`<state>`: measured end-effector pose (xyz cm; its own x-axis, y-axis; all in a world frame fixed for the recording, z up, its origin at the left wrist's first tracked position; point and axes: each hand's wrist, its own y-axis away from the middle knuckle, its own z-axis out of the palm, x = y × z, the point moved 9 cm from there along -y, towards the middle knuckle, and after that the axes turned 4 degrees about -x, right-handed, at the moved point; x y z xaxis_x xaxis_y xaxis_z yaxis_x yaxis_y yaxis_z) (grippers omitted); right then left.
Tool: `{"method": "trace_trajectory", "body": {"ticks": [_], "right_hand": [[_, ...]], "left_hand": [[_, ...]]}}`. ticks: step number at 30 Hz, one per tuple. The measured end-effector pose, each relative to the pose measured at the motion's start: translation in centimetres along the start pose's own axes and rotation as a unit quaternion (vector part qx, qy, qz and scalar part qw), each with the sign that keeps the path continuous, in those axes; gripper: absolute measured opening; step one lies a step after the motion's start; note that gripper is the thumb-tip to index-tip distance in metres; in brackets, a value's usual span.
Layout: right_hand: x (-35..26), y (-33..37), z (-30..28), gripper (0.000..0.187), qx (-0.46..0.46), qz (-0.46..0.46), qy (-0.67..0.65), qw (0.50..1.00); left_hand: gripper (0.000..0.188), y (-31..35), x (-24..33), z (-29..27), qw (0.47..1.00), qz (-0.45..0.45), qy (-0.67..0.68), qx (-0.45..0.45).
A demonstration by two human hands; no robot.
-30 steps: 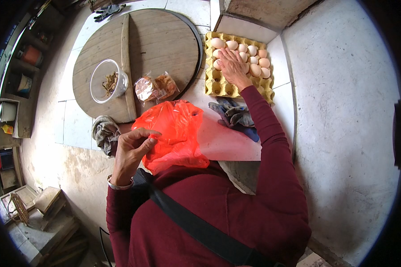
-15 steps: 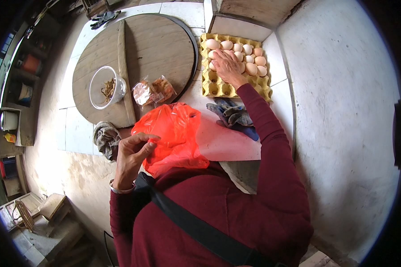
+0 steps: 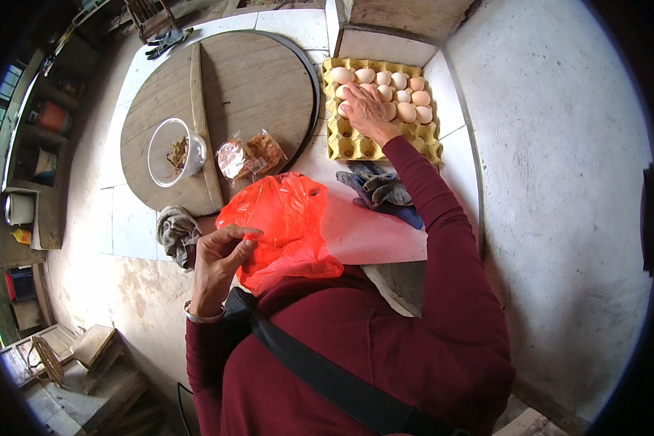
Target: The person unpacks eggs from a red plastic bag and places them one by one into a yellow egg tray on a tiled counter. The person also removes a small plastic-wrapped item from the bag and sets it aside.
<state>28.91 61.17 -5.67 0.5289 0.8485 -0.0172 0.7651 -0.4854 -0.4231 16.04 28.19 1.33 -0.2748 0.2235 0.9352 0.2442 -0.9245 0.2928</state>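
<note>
Left hand [image 3: 221, 254] pinches the edge of the orange plastic bag [image 3: 283, 225], fingers curled narrow on the thin film. My read: it holds the bag mouth up and open near the body, so things can go in one-handed. The bag is crinkly and glossy, slumped on the bench [image 3: 370, 232] edge against the chest.

Right hand [image 3: 367, 109] is stretched out flat over the egg tray [image 3: 352, 142], fingers spread and cupped on the eggs [image 3: 407, 109]. It touches at least one egg; I cannot tell whether it has actually closed on one, the palm hides it. The tray is yellow moulded pulp, dimpled cups, sitting at the far right of the bench, pushed against the wall corner. The eggs are pale tan, smooth, clustered in the far rows; the near cups are bare.

Between bag and tray: a crumpled pair of grey-blue gloves [image 3: 381, 190], soft fabric, lying just beside the tray's near edge.

Left of that, a round wooden board [image 3: 254, 80], planked, weathered, with a raised batten across it. On it are a clear plastic tub [image 3: 173, 152] with some brown scraps inside, and a small clear packet [image 3: 248, 154] of reddish stuff at the board's rim. A grey rag [image 3: 176, 234] is bunched at the bench edge, just beside the left hand.
</note>
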Motion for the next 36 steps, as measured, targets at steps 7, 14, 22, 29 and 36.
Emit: {"method": "trace_trajectory", "body": {"ticks": [7, 14, 22, 29, 36], "right_hand": [[-0.1, -0.2, 0.2, 0.032, -0.032, 0.006, -0.012, 0.999], [0.2, -0.2, 0.8, 0.035, -0.051, 0.013, -0.014, 0.999], [2.1, -1.0, 0.1, 0.048, 0.026, 0.070, 0.005, 0.997], [3.6, -1.9, 1.8, 0.063, -0.078, 0.126, 0.042, 0.988], [7.5, -1.0, 2.2, 0.072, 0.005, 0.198, 0.029, 0.980]], "left_hand": [[0.013, 0.2, 0.0, 0.2, 1.000, -0.001, 0.009, 0.000], [0.013, 0.2, -0.1, 0.4, 1.000, 0.001, 0.009, -0.006], [0.013, 0.0, 0.0, 0.6, 1.000, -0.005, 0.010, -0.008], [0.013, -0.1, 0.0, 0.3, 1.000, -0.001, -0.012, -0.003], [0.013, -0.3, -0.2, 0.3, 1.000, 0.003, -0.003, -0.008]]}}
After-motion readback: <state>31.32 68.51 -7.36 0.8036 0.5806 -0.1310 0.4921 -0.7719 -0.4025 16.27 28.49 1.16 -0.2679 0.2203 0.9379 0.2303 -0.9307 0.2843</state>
